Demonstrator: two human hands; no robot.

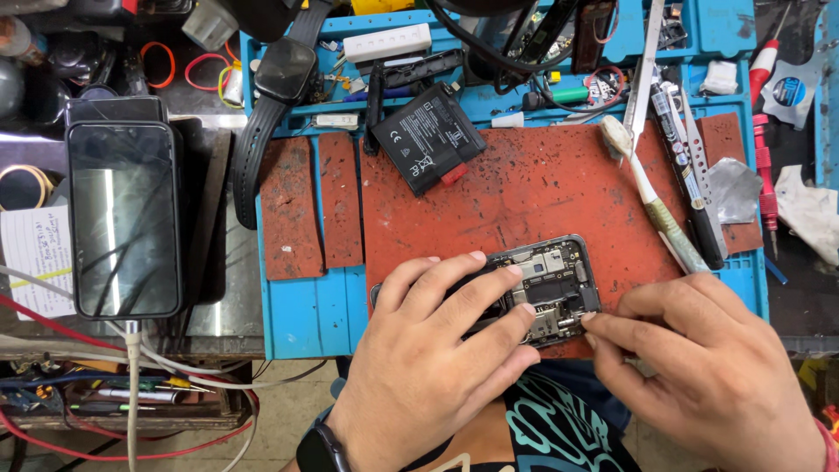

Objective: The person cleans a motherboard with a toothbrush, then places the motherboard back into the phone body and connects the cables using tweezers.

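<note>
An opened phone (552, 278) with its back removed lies on the worn red mat (542, 188), circuit boards and metal shields showing. My left hand (437, 350) lies flat across the phone's left half and holds it down, fingers spread over the body. My right hand (708, 367) is at the phone's lower right corner, thumb and forefinger pinched together at the edge of the board; whether something tiny sits between them I cannot tell. A black phone battery (428, 138) rests tilted at the mat's far left corner.
A blue work tray (301, 310) frames the mat. A cracked black phone (124, 218) on a cable lies left. A smartwatch (275, 105), a brush (651, 197), tweezers (645, 61), a dark pen-like tool (690, 183) and a red screwdriver (762, 140) crowd the back and right. Wires hang at the lower left.
</note>
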